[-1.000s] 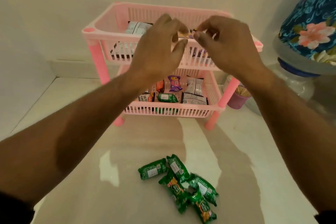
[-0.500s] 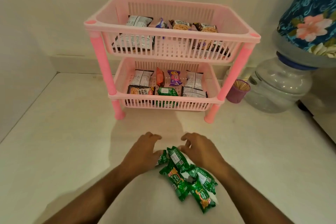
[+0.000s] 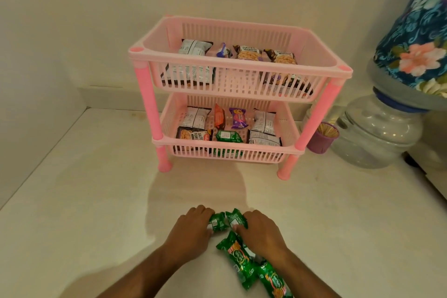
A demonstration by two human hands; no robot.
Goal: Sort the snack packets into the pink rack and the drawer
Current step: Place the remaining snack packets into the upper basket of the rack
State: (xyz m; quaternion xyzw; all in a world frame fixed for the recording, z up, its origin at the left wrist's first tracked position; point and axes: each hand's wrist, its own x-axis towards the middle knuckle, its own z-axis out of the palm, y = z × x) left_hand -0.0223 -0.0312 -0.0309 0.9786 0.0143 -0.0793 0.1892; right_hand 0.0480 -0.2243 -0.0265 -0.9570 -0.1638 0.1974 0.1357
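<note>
Both forearms are extended forward low over the white counter [image 3: 84,201], palms down. The left hand [image 3: 192,230] is curled, fingers closed around one end of a green packet [image 3: 217,222] lying on the counter. The right hand [image 3: 260,231] is curled over a second green packet [image 3: 236,219], fingers pressed on it; a full grasp cannot be confirmed. The two packets are touching between the hands. Two more green packets are seen just below: one [image 3: 238,259] angled beside the right wrist, another [image 3: 273,280] partly cut off at the bottom edge.

The pink rack [image 3: 242,80] is placed at the back of the counter, well apart from the hands. In the top tier a white-and-black packet [image 3: 193,48], a small purple packet [image 3: 223,51] and two peanut packets [image 3: 249,53] are held. In the bottom tier white packets, a salted-peanut packet [image 3: 193,135], an orange packet [image 3: 219,116], a purple packet [image 3: 238,117] and one green packet [image 3: 228,136] are held.

Green packets are glossy, crinkled, with an orange-red logo and white label patch

A purple cup [image 3: 323,139] of toothpicks is placed right of the rack
</note>
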